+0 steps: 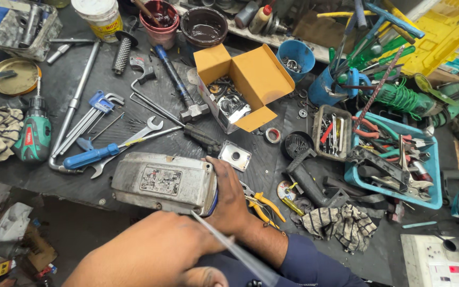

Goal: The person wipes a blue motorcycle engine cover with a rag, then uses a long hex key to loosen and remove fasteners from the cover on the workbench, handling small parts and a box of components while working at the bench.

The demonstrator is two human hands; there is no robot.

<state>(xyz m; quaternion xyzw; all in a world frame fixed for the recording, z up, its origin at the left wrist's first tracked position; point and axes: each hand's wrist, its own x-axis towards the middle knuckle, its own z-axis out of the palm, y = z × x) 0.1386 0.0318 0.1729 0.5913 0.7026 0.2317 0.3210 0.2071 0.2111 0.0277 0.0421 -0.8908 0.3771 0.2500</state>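
The right hand (229, 199) sits at lower centre of the frame, its palm pressed against the right end of a grey metal housing (163, 182), fingers curled over the top edge, gripping it. Its forearm, in a dark blue sleeve (309, 260), runs down toward the lower right edge. The left hand (155, 252) fills the lower centre, seen from the back and very close to the camera, so it is blurred; it appears closed around a thin, pale rod (229, 244) that slants from the housing toward the bottom edge (what the rod is, I cannot tell). Its fingertips are hidden under the hand itself.

The housing lies on its side on the dark tabletop (70, 85), left of centre, with a worn label on its upper face. Its right end is covered by the right hand.

Just above it lie a blue-handled screwdriver (88, 157) and an open-ended spanner (134, 139). A set of hex keys in a blue holder (99, 103) lies in the left middle, and a green cordless drill (33, 135) at far left. An open orange cardboard box (251, 79) holding small metal parts stands at upper centre. A blue tray (431, 180) crowded with pliers sits at right, partly cut off by clutter. Yellow-handled pliers (264, 204) lie just right of the right hand, beside a checked rag (341, 226).
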